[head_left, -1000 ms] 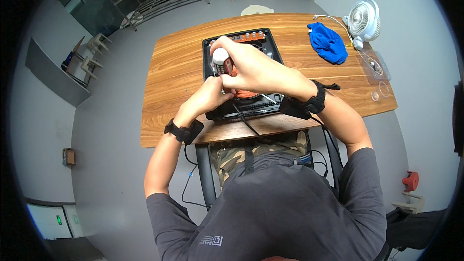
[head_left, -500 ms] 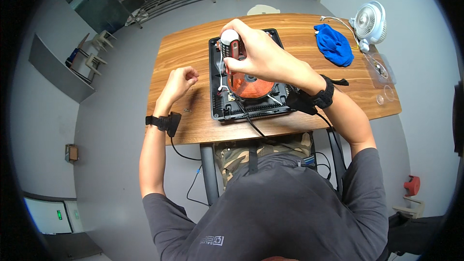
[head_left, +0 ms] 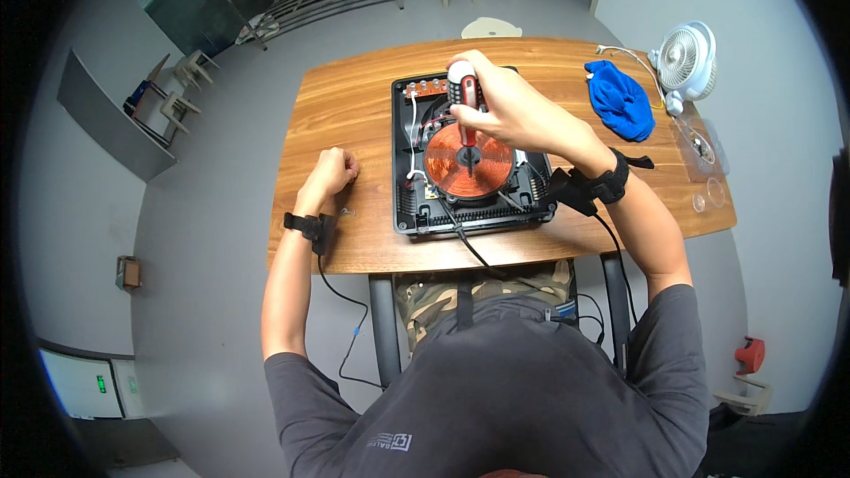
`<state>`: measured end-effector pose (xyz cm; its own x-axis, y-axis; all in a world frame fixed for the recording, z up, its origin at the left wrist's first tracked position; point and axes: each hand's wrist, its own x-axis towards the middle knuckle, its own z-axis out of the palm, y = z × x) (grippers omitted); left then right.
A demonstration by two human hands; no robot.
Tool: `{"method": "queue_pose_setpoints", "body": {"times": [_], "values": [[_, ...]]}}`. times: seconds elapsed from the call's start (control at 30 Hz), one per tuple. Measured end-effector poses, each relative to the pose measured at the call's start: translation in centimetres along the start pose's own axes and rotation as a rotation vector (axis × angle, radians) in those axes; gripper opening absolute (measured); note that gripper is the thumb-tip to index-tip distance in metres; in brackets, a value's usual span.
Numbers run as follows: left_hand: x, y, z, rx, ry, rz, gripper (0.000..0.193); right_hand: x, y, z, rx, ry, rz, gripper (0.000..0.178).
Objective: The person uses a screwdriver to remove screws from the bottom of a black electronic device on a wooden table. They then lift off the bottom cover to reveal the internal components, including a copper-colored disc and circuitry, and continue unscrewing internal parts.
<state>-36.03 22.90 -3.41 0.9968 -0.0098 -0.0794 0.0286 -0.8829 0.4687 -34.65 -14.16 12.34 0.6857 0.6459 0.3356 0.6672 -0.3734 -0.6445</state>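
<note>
My right hand (head_left: 522,111) grips a screwdriver (head_left: 467,102) with a red, black and white handle. It is held nearly upright, its shaft pointing down at the middle of a round copper coil (head_left: 443,168). The coil sits inside the open black housing of an induction cooker (head_left: 400,155), where white and dark wires run beside it. Whether the tip touches a screw is too small to tell. To the left of the housing, my left hand (head_left: 329,174) rests on the table with its fingers curled in; anything inside them is hidden. Near its wrist lie small metal pieces (head_left: 348,212), possibly screws.
The wooden table (head_left: 341,106) also carries a blue cloth (head_left: 620,100), a white fan (head_left: 686,60) and a clear plastic container (head_left: 704,146) on the right. A black cable (head_left: 474,250) runs from the housing over the table's near edge.
The screwdriver has moved from the coil's left side to its centre, carried by my right hand. My left hand has lowered and curled more tightly. The view has shifted slightly.
</note>
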Motion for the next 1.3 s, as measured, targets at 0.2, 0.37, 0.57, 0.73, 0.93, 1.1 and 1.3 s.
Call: {"method": "queue_pose_setpoints", "body": {"times": [0.2,0.37,0.57,0.73,0.93,1.1,1.3], "values": [[0.1,-0.4,0.1,-0.044,0.027,0.054,0.006,0.4,3.9,-2.0,-0.014,0.014,0.065,0.044],[0.0,-0.6,0.0,-0.001,0.007,0.025,0.006,0.2,5.8,-3.5,-0.005,0.006,0.146,0.042],[-0.4,2.4,-2.0,0.115,0.068,0.014,0.014,-0.5,8.5,-4.6,-0.070,0.074,0.210,0.040],[-0.1,8.0,-2.3,0.053,0.124,0.153,0.018,-1.8,13.2,-6.2,-0.216,0.082,0.298,0.036],[0.6,12.7,-0.2,-0.078,0.008,0.301,0.021,-5.0,20.3,-5.9,-0.361,-0.053,0.524,0.044],[0.7,13.1,1.4,-0.057,-0.044,0.261,0.022,-7.1,25.1,-3.5,-0.392,-0.153,0.557,0.047],[1.4,13.7,1.7,-0.077,-0.067,0.193,0.024,-7.8,26.9,-2.2,-0.396,-0.180,0.587,0.055]]}}
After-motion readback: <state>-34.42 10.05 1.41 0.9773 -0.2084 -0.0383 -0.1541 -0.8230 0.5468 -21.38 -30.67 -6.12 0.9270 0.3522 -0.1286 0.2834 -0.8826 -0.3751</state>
